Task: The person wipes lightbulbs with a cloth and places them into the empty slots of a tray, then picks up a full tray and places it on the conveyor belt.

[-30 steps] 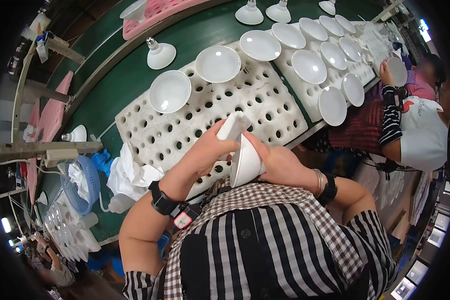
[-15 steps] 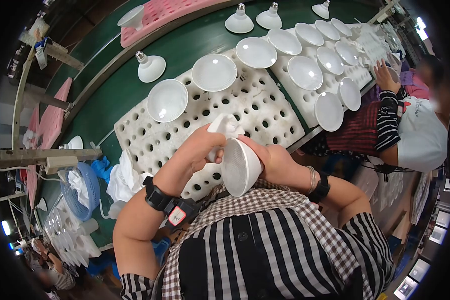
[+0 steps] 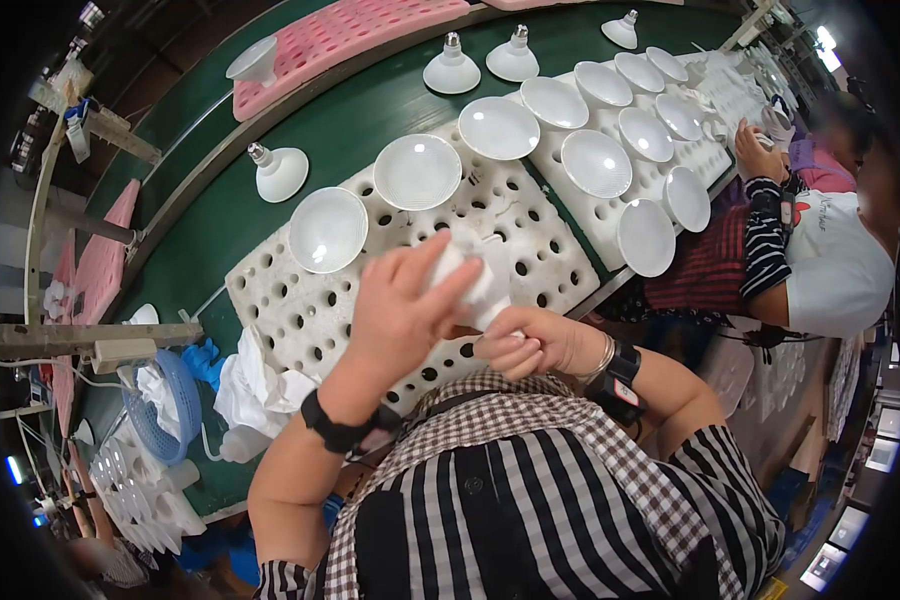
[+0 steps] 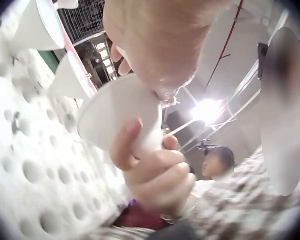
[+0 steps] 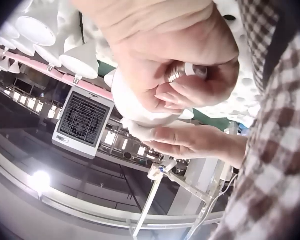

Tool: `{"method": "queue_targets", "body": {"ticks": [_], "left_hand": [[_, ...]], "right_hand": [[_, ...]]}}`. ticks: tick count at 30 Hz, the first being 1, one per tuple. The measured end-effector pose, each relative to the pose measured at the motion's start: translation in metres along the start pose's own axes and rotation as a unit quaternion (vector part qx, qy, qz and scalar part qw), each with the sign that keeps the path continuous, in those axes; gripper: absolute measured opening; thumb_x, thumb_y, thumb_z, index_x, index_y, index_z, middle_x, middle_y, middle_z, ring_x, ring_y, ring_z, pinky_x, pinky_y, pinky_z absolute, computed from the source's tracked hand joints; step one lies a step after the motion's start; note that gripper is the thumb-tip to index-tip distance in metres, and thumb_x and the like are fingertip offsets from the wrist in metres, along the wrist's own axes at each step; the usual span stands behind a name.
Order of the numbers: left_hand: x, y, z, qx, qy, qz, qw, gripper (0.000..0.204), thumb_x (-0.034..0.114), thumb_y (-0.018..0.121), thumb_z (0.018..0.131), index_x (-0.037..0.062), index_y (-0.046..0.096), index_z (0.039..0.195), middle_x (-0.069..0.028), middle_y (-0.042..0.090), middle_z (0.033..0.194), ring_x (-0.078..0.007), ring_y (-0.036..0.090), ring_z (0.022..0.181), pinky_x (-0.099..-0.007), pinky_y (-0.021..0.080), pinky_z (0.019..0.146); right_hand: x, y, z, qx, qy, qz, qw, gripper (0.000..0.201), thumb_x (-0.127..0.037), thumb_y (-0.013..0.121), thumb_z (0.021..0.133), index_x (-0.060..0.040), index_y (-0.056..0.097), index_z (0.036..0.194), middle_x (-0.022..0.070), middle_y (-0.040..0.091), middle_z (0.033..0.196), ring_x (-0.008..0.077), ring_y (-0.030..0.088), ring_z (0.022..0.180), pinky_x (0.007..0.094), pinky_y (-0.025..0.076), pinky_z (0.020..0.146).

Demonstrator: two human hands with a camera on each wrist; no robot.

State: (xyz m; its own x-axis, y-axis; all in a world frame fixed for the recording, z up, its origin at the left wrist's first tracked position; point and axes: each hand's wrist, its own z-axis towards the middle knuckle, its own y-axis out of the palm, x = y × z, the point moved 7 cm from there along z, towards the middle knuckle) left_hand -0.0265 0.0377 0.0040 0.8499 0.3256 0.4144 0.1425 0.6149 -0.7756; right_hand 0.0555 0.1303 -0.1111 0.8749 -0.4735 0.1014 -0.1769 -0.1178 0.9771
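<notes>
A white cone-shaped lamp [image 4: 125,111] is between the two hands, its face turned away in the head view. My right hand [image 3: 538,342] grips it by the narrow neck; the metal screw base [image 5: 177,72] shows between the curled fingers in the right wrist view. My left hand [image 3: 400,308] is at the lamp's wide end, fingers spread and bent around a white cloth [image 5: 136,130] against the rim. In the head view the left hand and cloth cover much of the lamp, and the left hand is blurred.
A white foam board with holes [image 3: 270,290] lies beyond the hands, with lamps [image 3: 328,230] face up along its far edge. More lamps stand on the green bench [image 3: 370,115]. A blue basket [image 3: 178,430] and white cloths [image 3: 245,385] are at left; another person [image 3: 830,260] sits at right.
The lamp has turned from face showing to face hidden. My right hand has moved from its side to its neck, and my left hand with the cloth has spread over the wide end.
</notes>
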Motion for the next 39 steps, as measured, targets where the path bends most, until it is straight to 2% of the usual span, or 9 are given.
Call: {"method": "queue_targets", "body": {"ticks": [4, 6, 11, 15, 18, 20, 25, 29, 39], "left_hand": [[-0.058, 0.031, -0.022, -0.028, -0.124, -0.006, 0.992, 0.037, 0.018, 0.060, 0.090, 0.0100, 0.060, 0.125, -0.0146, 0.055, 0.126, -0.0309, 0.054, 0.110, -0.0373, 0.043, 0.095], [-0.081, 0.042, -0.038, 0.024, -0.251, -0.234, 0.939, 0.035, 0.019, 0.055, 0.094, 0.0079, 0.057, 0.128, -0.0159, 0.057, 0.120, -0.0293, 0.056, 0.107, -0.0352, 0.044, 0.092], [-0.094, 0.067, -0.055, 0.009, -0.254, -0.242, 0.937, 0.035, 0.019, 0.051, 0.096, 0.0047, 0.054, 0.129, -0.0155, 0.055, 0.124, -0.0299, 0.054, 0.111, -0.0349, 0.043, 0.096], [-0.090, 0.058, -0.055, 0.023, -0.220, -0.028, 0.975, 0.040, 0.021, 0.063, 0.087, 0.0076, 0.058, 0.125, -0.0141, 0.053, 0.130, -0.0309, 0.052, 0.114, -0.0410, 0.041, 0.095], [-0.050, 0.052, -0.034, 0.000, -0.075, 0.064, 0.995, 0.046, 0.022, 0.071, 0.077, 0.0143, 0.062, 0.121, -0.0106, 0.054, 0.130, -0.0301, 0.052, 0.112, -0.0434, 0.040, 0.091], [-0.040, 0.057, -0.027, -0.038, 0.004, 0.097, 0.995, 0.043, 0.021, 0.070, 0.077, 0.0165, 0.063, 0.119, -0.0087, 0.057, 0.127, -0.0306, 0.053, 0.110, -0.0417, 0.041, 0.089], [-0.094, 0.051, -0.036, 0.040, -0.173, 0.084, 0.981, 0.040, 0.013, 0.069, 0.076, 0.0121, 0.064, 0.116, -0.0052, 0.059, 0.126, -0.0283, 0.055, 0.106, -0.0427, 0.041, 0.087], [-0.032, 0.060, -0.027, -0.013, -0.026, 0.071, 0.997, 0.041, 0.012, 0.069, 0.076, 0.0126, 0.064, 0.116, -0.0066, 0.059, 0.126, -0.0282, 0.054, 0.108, -0.0423, 0.042, 0.088], [-0.040, 0.052, -0.043, -0.022, -0.056, 0.136, 0.989, 0.044, 0.011, 0.069, 0.075, 0.0066, 0.062, 0.118, -0.0067, 0.057, 0.130, -0.0291, 0.053, 0.110, -0.0417, 0.041, 0.089]], "right_hand": [[-0.011, -0.013, 0.002, 0.078, -0.060, 0.012, 0.995, 0.039, -0.007, 0.048, 0.091, 0.0031, 0.043, 0.129, -0.0046, 0.037, 0.061, 0.0018, 0.030, 0.043, 0.0152, 0.027, 0.038], [-0.011, -0.001, 0.003, 0.057, -0.051, 0.023, 0.997, 0.039, -0.008, 0.048, 0.092, 0.0026, 0.042, 0.130, -0.0035, 0.040, 0.065, 0.0017, 0.031, 0.046, 0.0154, 0.026, 0.039], [-0.020, -0.047, -0.002, 0.360, -0.102, -0.151, 0.915, 0.047, -0.014, 0.057, 0.091, 0.0019, 0.037, 0.131, 0.0011, 0.048, 0.077, 0.0041, 0.037, 0.051, 0.0183, 0.026, 0.041], [-0.031, -0.030, -0.009, 0.396, -0.181, -0.295, 0.850, 0.054, -0.022, 0.062, 0.089, 0.0030, 0.037, 0.130, 0.0037, 0.050, 0.077, 0.0075, 0.041, 0.050, 0.0215, 0.032, 0.040], [-0.041, -0.030, -0.012, 0.455, -0.162, -0.489, 0.726, 0.075, -0.023, 0.064, 0.087, 0.0081, 0.021, 0.141, 0.0162, 0.059, 0.092, 0.0184, 0.058, 0.063, 0.0302, 0.046, 0.051], [-0.054, -0.011, -0.014, 0.443, -0.236, -0.722, 0.476, 0.085, -0.023, 0.062, 0.086, 0.0115, 0.011, 0.144, 0.0283, 0.060, 0.107, 0.0328, 0.065, 0.086, 0.0377, 0.052, 0.072], [-0.064, -0.011, -0.014, 0.446, -0.175, -0.713, 0.512, 0.085, -0.027, 0.059, 0.086, 0.0122, 0.012, 0.144, 0.0346, 0.057, 0.112, 0.0397, 0.062, 0.101, 0.0405, 0.048, 0.085], [-0.064, -0.005, -0.013, 0.464, -0.135, -0.718, 0.501, 0.086, -0.028, 0.059, 0.086, 0.0120, 0.010, 0.144, 0.0341, 0.058, 0.112, 0.0396, 0.062, 0.098, 0.0411, 0.048, 0.083], [-0.060, 0.002, -0.015, 0.467, -0.106, -0.666, 0.571, 0.087, -0.028, 0.058, 0.087, 0.0113, 0.008, 0.145, 0.0321, 0.059, 0.106, 0.0375, 0.063, 0.090, 0.0400, 0.049, 0.080]]}}
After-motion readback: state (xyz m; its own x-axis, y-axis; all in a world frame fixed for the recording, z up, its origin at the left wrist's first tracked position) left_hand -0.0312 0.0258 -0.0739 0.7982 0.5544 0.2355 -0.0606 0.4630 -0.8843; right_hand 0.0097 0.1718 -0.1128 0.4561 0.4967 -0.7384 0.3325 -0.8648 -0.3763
